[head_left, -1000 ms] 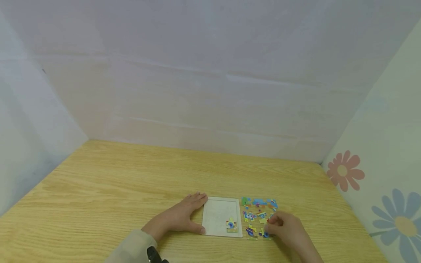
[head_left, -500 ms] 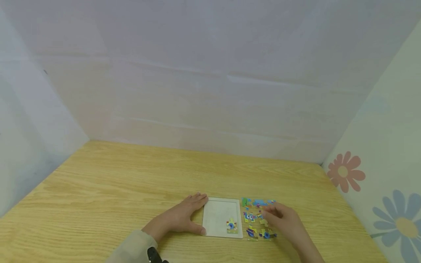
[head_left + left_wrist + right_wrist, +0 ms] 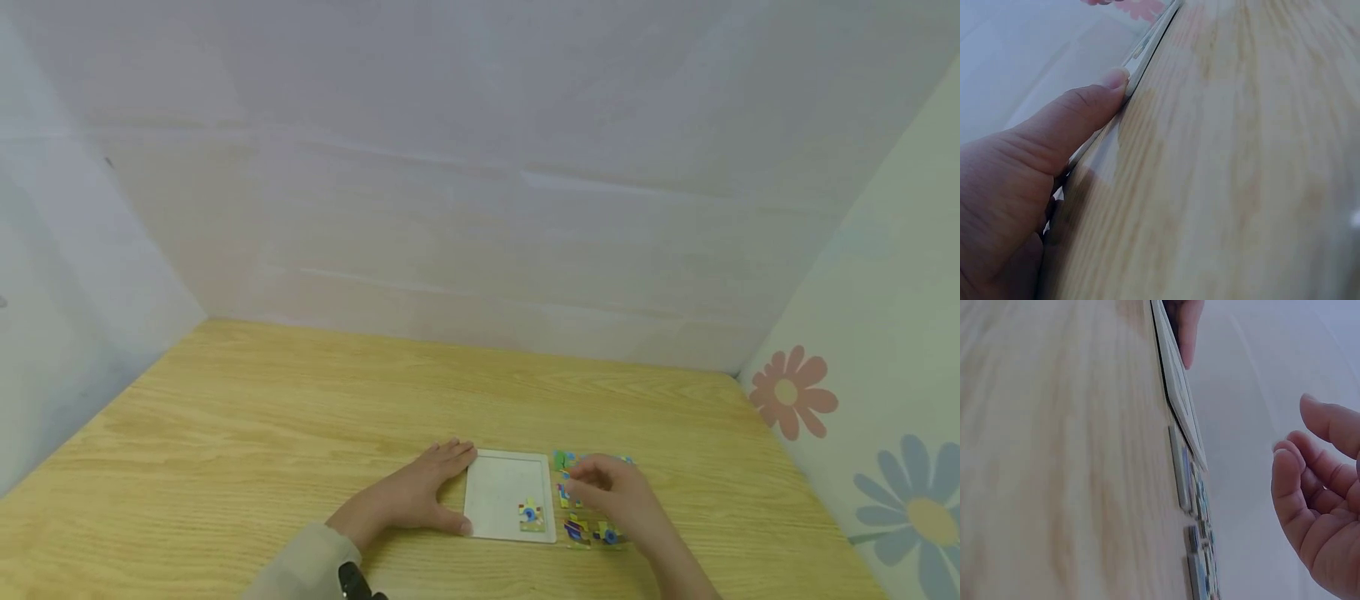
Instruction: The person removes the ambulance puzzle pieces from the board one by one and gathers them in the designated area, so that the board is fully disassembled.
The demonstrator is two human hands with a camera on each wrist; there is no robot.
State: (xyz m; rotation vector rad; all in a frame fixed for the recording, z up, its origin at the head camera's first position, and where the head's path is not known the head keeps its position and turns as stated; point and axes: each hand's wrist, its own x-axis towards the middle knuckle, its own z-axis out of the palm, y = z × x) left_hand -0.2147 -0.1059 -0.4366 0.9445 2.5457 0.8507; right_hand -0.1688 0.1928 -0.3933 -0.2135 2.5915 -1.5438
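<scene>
A white puzzle tray (image 3: 501, 485) lies flat on the wooden table, with one patterned jigsaw piece (image 3: 531, 515) in its lower right part. My left hand (image 3: 416, 493) rests at the tray's left side, fingers spread; in the left wrist view the thumb (image 3: 1094, 103) touches the tray's edge. Right of the tray, loose jigsaw pieces (image 3: 576, 528) lie in rows. Above them hovers my right hand (image 3: 618, 500), fingers loosely bent. From the right wrist, that hand (image 3: 1329, 506) shows a gap between thumb and fingers, holding nothing visible. It hides several pieces in the head view.
The wooden table (image 3: 300, 400) reaches back to a pale cloth-like wall (image 3: 450, 208). A side panel with printed flowers (image 3: 786, 392) stands on the right. A black band (image 3: 352, 579) is on the left wrist.
My right hand has moved from the lower right pieces up and then left over the middle ones, uncovering the blue and yellow piece at lower right. The left hand has stayed at the tray.
</scene>
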